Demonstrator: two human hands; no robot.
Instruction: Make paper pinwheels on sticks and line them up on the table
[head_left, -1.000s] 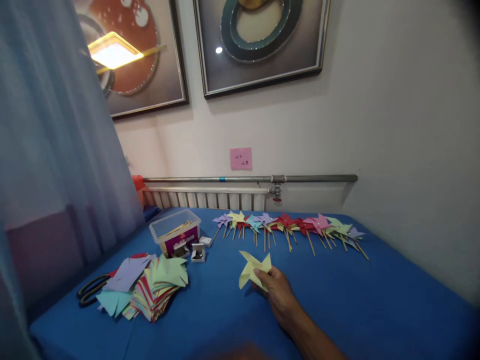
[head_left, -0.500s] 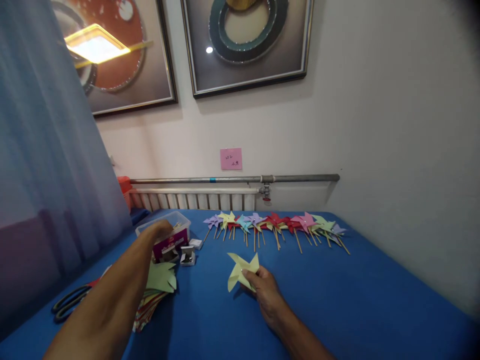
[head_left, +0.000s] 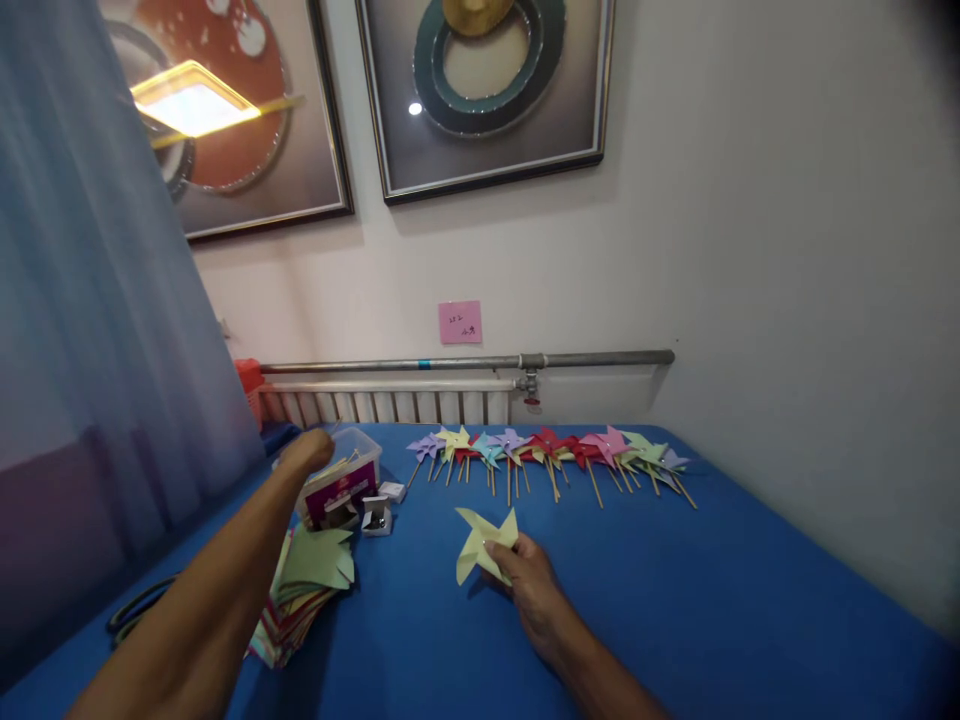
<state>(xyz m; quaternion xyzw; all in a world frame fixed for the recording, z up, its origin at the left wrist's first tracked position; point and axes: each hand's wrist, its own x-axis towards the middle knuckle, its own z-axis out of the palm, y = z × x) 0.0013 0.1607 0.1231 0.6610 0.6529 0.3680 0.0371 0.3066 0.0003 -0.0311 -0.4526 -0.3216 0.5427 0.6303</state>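
Note:
My right hand (head_left: 529, 578) pinches a pale yellow paper pinwheel (head_left: 484, 541) against the blue table (head_left: 712, 600). My left hand (head_left: 309, 449) reaches out over a clear plastic box (head_left: 345, 484) that holds wooden sticks; its fingers are closed on a thin stick whose tip shows just above the hand. A row of finished pinwheels on sticks (head_left: 551, 452), in purple, yellow, red, pink and green, lies along the far side of the table. A stack of cut coloured paper (head_left: 304, 590) lies under my left forearm.
Two small open white boxes (head_left: 376, 517) sit beside the plastic box. Black-handled scissors (head_left: 135, 608) lie at the left edge. A radiator and metal pipe (head_left: 465, 362) run along the wall behind. A blue curtain (head_left: 90, 300) hangs at the left.
My left arm came into view and reached to the box of sticks, then lifted slightly with a stick. My right hand stayed on the yellow pinwheel.

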